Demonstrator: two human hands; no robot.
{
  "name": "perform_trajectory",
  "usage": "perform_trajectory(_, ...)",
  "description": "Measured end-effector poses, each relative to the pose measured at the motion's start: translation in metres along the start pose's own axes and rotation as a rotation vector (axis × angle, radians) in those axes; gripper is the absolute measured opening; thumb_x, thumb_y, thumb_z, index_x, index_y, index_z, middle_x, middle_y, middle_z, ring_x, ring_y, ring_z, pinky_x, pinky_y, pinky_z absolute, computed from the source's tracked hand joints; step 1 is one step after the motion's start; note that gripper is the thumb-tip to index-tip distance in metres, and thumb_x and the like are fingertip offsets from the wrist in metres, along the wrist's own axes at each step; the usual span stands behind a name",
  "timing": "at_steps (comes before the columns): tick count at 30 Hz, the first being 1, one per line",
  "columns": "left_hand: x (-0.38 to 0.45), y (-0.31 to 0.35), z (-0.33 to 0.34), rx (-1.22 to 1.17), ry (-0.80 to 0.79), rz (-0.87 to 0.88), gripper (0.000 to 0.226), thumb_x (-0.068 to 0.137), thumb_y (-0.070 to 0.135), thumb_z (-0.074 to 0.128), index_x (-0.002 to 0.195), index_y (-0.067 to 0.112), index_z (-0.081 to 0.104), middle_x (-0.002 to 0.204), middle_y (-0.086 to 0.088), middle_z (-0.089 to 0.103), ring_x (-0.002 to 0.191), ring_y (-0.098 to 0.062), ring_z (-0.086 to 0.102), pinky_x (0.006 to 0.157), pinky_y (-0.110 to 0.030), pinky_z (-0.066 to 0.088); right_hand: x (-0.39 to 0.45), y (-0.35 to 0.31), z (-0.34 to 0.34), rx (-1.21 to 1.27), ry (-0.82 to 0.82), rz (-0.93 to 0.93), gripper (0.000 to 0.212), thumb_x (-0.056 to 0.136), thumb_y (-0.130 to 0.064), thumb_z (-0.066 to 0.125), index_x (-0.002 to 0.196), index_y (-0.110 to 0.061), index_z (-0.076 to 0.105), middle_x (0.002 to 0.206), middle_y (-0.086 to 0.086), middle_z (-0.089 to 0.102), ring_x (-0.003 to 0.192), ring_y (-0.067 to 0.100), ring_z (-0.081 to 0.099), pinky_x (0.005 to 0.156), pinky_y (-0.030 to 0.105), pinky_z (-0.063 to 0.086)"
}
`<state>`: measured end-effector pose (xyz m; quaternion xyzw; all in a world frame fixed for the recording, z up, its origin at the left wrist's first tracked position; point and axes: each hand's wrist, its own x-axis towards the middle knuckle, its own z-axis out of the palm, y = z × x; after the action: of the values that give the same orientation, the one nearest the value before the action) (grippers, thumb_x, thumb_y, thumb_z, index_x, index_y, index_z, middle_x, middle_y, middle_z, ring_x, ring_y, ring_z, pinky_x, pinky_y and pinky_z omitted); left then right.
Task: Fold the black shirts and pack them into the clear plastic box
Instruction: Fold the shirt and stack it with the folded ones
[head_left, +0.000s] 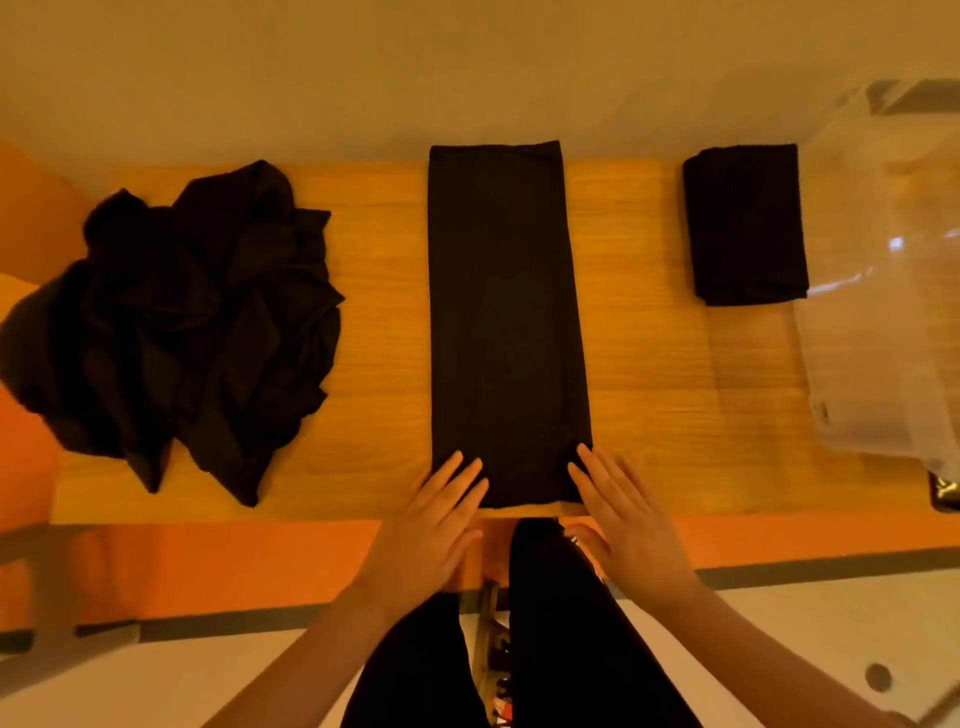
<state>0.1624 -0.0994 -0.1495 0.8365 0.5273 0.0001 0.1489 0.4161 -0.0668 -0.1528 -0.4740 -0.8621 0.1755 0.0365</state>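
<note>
Both hands lay flat with straight fingers, holding nothing: my left hand (435, 514) and right hand (626, 514) touched the near corners of the long folded shirt (506, 322) on the table (644, 364). I saw a messy pile (182, 332) left, a folded shirt (745, 223) right, beside the clear box (883, 322).

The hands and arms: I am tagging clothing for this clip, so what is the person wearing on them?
Nothing shows on the left hand or the right hand: no gloves, and both forearms are bare, with no sleeves in view. A small shiny glint near the right thumb is too unclear to identify.
</note>
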Motion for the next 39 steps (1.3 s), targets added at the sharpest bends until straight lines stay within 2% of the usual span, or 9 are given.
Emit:
perform_trajectory(3,-0.004,-0.012,-0.008,-0.008,0.072,-0.037,0.053,0.1,0.036,0.019,0.118,0.013,0.063,0.127,-0.005,0.06,0.128,-0.019,0.035,0.109,-0.032,0.024,-0.004,-0.001,-0.003,0.074,0.113,0.07,0.048,0.1,-0.042,0.018,0.133,-0.014,0.039,0.144,0.004,0.041,0.132,0.018,0.032,0.103,0.038,0.038)
perform_trajectory(6,-0.008,-0.02,-0.013,0.019,0.119,0.011,0.053,0.098,0.037,0.021,0.111,0.014,0.068,0.121,-0.004,0.064,0.124,-0.016,0.042,0.097,-0.032,0.043,0.002,-0.007,-0.006,0.018,0.156,0.057,0.056,0.101,-0.038,0.015,0.119,-0.01,0.059,0.123,0.009,0.062,0.12,0.019,0.046,0.093,0.031,0.041)
perform_trajectory(11,-0.001,-0.027,-0.015,-0.073,0.25,-0.011,0.033,0.08,0.022,0.045,0.088,0.01,0.074,0.1,-0.006,0.072,0.106,-0.015,0.057,0.095,-0.025,0.037,0.014,-0.01,-0.007,-0.037,0.239,-0.016,0.04,0.094,-0.028,0.039,0.093,-0.008,0.074,0.102,0.007,0.071,0.098,0.023,0.067,0.086,0.027,0.048)
perform_trajectory(16,-0.002,-0.024,-0.023,-0.203,0.34,-0.065,0.031,0.087,0.024,0.046,0.088,0.008,0.073,0.099,-0.006,0.071,0.088,-0.016,0.068,0.072,-0.022,0.054,0.015,-0.015,-0.017,-0.051,0.343,-0.117,0.026,0.082,-0.016,0.051,0.089,-0.007,0.074,0.096,0.008,0.072,0.093,0.022,0.068,0.083,0.03,0.051)
perform_trajectory(24,-0.03,-0.025,-0.004,-0.032,0.323,-0.015,0.028,0.083,0.02,0.045,0.086,0.011,0.071,0.099,-0.007,0.069,0.098,-0.02,0.063,0.075,-0.033,0.056,0.005,-0.011,-0.005,-0.121,0.226,-0.215,0.037,0.092,-0.025,0.039,0.097,-0.011,0.072,0.106,0.007,0.07,0.102,0.022,0.066,0.087,0.034,0.051)
perform_trajectory(27,-0.023,-0.02,-0.008,-0.053,0.383,-0.056,0.028,0.087,0.03,0.046,0.105,0.014,0.059,0.113,-0.007,0.063,0.11,-0.017,0.049,0.084,-0.036,0.049,0.007,-0.012,-0.004,-0.152,0.183,-0.186,0.05,0.097,-0.044,0.027,0.123,-0.012,0.057,0.129,0.005,0.058,0.124,0.02,0.048,0.105,0.034,0.031)
perform_trajectory(29,-0.012,-0.017,-0.013,0.028,0.302,-0.047,0.048,0.086,0.044,0.046,0.125,0.016,0.047,0.132,-0.006,0.052,0.124,-0.019,0.043,0.099,-0.036,0.04,0.011,-0.013,0.0,-0.227,0.105,-0.171,0.06,0.087,-0.05,0.039,0.135,-0.013,0.04,0.141,0.005,0.044,0.134,0.021,0.033,0.111,0.036,0.016)
perform_trajectory(32,-0.001,-0.015,-0.012,0.171,0.081,0.018,0.079,0.07,0.052,0.07,0.134,0.012,0.046,0.139,-0.008,0.049,0.132,-0.023,0.039,0.104,-0.042,0.036,0.013,-0.009,0.009,-0.271,0.035,-0.156,0.071,0.076,-0.046,0.065,0.133,-0.01,0.044,0.138,0.01,0.049,0.132,0.026,0.04,0.112,0.036,0.005)
perform_trajectory(39,-0.019,-0.009,-0.004,0.135,0.118,0.059,0.067,0.043,0.011,0.091,0.106,0.017,0.07,0.112,0.0,0.068,0.107,-0.016,0.063,0.086,-0.037,0.052,0.004,-0.008,0.005,-0.237,0.116,-0.276,0.034,0.082,-0.015,0.048,0.109,-0.015,0.069,0.117,0.004,0.066,0.112,0.021,0.061,0.104,0.038,0.032)
